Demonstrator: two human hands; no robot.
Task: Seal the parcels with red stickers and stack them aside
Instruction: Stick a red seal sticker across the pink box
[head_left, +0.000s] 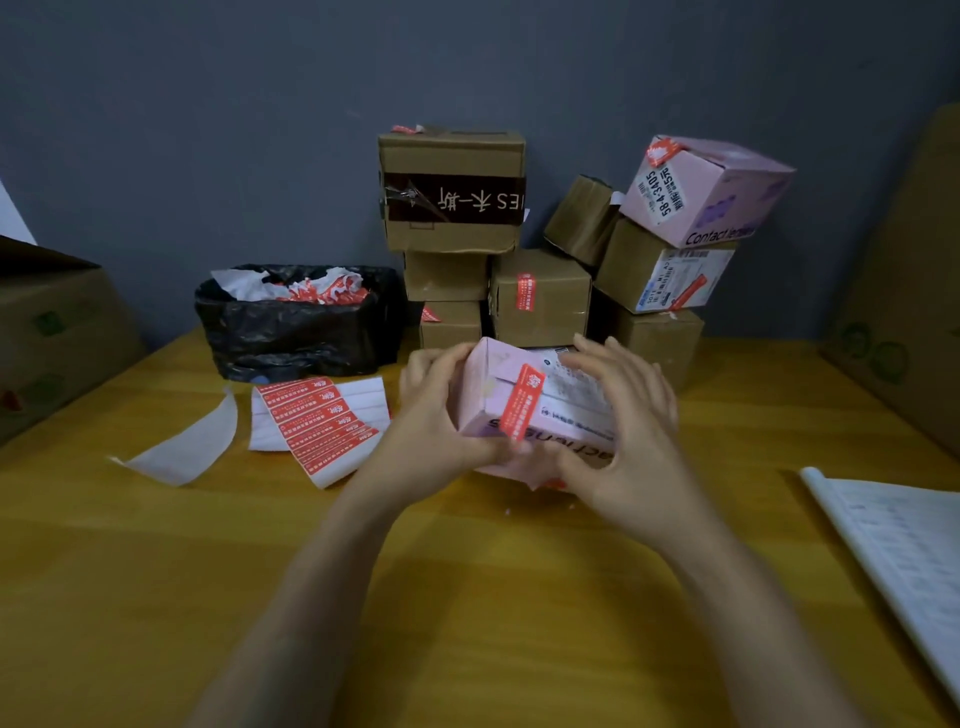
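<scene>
The wooden surface (156, 571) carries a stack of parcels (540, 296) against the wall at 12 o'clock. Most are brown and several already show red seals. A black bin bag (291, 332) sits at 10 o'clock and the sticker sheet (317, 421) lies at 9 o'clock.

At the centre, just in front of the stack, is the pink parcel (488, 384), tilted up off the surface. Its long axis runs from 9 to 3 o'clock.

The left hand (431, 415) has its grip closed round the 9 o'clock end, fingers over the top and thumb on the near face. The right hand (628, 431) has its grip curled round the 3 o'clock end in the same way.

The red sticker (525, 402) lies across the parcel's long axis. It runs from the top flap at 12 o'clock over the edge and down the near face towards 6 o'clock.

The sticker's lower tip ends right at the left thumb, so that hand looks better placed to press it flat. After that the stack lies straight ahead at 12 o'clock, about equally near both hands, and the parcel would probably travel broadside on.
</scene>
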